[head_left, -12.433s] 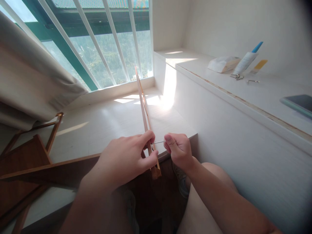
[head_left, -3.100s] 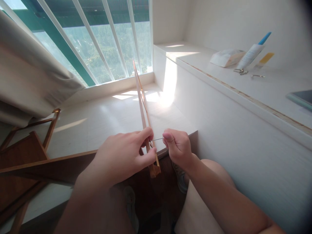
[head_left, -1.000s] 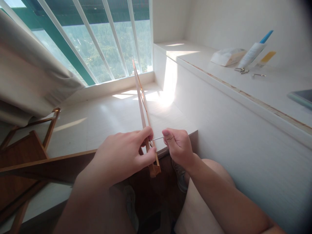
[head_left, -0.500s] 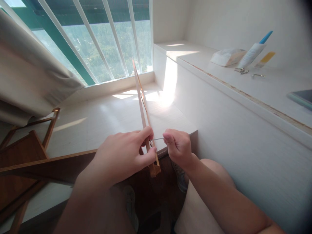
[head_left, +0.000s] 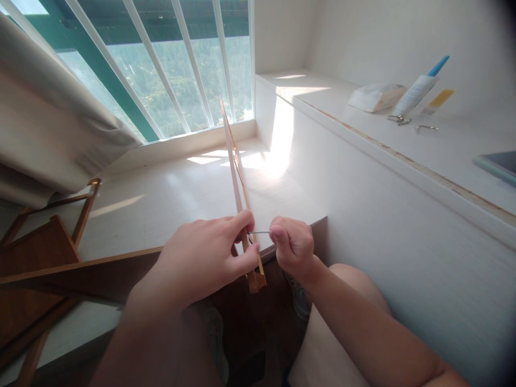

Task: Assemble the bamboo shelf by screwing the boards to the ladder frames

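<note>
Between my knees stands a narrow wooden frame [head_left: 237, 183], its two long slats running away toward the window. My left hand [head_left: 201, 244] grips its near part, thumb and fingers closed around the slats. My right hand [head_left: 294, 242] is a fist with the thumb on top, closed on a thin straight metal rod tool [head_left: 262, 231]. The rod points left, and its tip meets the frame between my left thumb and forefinger. The other end is hidden in my fist, so I cannot tell whether it is a screwdriver or a hex key.
A white ledge [head_left: 403, 148] on the right bears a white tube with a blue nozzle [head_left: 419, 88], a plastic bag [head_left: 374, 97], a yellow-handled tool [head_left: 441, 99] and small metal pieces [head_left: 399, 119]. Wooden furniture parts [head_left: 40, 258] stand left, below a curtain [head_left: 60, 118].
My right hand has shifted and turned very slightly, and the metal rod now lies nearly level. My left hand keeps its hold on the wooden frame.
</note>
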Motion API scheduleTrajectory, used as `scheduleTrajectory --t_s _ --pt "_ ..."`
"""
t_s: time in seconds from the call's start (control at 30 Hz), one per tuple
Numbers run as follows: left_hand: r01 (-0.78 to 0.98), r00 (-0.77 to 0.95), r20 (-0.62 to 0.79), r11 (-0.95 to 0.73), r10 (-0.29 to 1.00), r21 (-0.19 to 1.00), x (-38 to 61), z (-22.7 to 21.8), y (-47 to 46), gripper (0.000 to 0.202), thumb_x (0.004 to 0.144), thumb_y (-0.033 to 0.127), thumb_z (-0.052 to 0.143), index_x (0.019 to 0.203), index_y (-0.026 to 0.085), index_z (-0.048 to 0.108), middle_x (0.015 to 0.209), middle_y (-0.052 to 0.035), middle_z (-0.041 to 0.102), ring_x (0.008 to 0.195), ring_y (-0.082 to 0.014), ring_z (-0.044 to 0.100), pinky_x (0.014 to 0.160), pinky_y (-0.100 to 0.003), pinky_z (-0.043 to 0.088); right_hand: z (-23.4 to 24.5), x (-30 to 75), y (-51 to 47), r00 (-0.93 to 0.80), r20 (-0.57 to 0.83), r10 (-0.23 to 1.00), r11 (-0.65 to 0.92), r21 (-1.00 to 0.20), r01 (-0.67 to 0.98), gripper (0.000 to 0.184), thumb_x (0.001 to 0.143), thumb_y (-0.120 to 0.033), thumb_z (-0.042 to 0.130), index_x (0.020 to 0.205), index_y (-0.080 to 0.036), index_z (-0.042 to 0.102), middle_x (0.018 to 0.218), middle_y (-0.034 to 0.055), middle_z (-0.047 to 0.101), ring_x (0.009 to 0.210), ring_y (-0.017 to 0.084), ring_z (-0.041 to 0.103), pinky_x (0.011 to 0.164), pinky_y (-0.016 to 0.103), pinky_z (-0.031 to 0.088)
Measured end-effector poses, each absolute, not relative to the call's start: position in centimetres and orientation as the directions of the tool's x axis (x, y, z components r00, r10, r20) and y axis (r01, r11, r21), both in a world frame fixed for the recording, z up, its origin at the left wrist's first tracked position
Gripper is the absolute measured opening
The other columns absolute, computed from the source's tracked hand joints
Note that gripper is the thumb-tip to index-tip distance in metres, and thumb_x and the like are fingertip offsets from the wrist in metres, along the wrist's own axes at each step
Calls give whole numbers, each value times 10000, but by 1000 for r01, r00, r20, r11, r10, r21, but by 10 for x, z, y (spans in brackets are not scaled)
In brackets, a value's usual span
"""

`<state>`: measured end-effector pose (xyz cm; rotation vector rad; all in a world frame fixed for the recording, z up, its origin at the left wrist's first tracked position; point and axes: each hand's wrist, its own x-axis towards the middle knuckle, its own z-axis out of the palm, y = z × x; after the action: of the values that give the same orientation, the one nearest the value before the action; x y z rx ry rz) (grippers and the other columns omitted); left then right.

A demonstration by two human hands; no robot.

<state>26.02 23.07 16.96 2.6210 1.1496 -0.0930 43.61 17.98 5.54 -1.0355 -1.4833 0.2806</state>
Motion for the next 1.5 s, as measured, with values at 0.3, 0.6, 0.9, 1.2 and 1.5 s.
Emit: scheduleTrajectory --t_s 0.3,0.6,0.9,1.2,1.5 --pt "738 674 -179 -641 717 213 262 170 232 206 922 522 447 1009 351 520 722 82 636 637 -199 567 574 -300 271 72 425 171 277 454 847 375 -879 294 517 1039 -298 465 539 -173 425 490 -45 393 463 65 357 499 245 289" --pt "734 679 -182 -647 711 207 259 170 231 228 920 542 443 1021 354 523 720 80 635 634 -200 565 570 -305 271 78 417 169 339 190 922 193 -981 25 586 1017 -445 495 498 -181 424 440 -41 393 439 75 342 474 261 287" --pt "732 681 -185 -647 709 216 259 172 231 231 924 531 443 1025 344 534 724 70 644 633 -199 568 571 -310 270 78 419 170 323 91 942 119 -990 -70 579 986 -493 534 506 -195 407 441 -49 373 423 81 338 461 268 285" --pt "732 681 -183 -648 709 212 260 171 231 225 920 524 447 1021 346 540 718 72 641 625 -198 558 565 -307 268 76 430 175 231 418 878 336 -884 323 495 1036 -389 459 583 -189 441 531 -36 433 502 88 397 533 266 329" --pt "732 680 -176 -644 712 221 261 172 231 221 916 526 458 1006 340 537 717 74 641 617 -191 549 563 -306 262 79 425 172 271 173 947 164 -985 54 589 1005 -517 478 520 -192 407 454 -38 399 440 83 344 465 266 291"
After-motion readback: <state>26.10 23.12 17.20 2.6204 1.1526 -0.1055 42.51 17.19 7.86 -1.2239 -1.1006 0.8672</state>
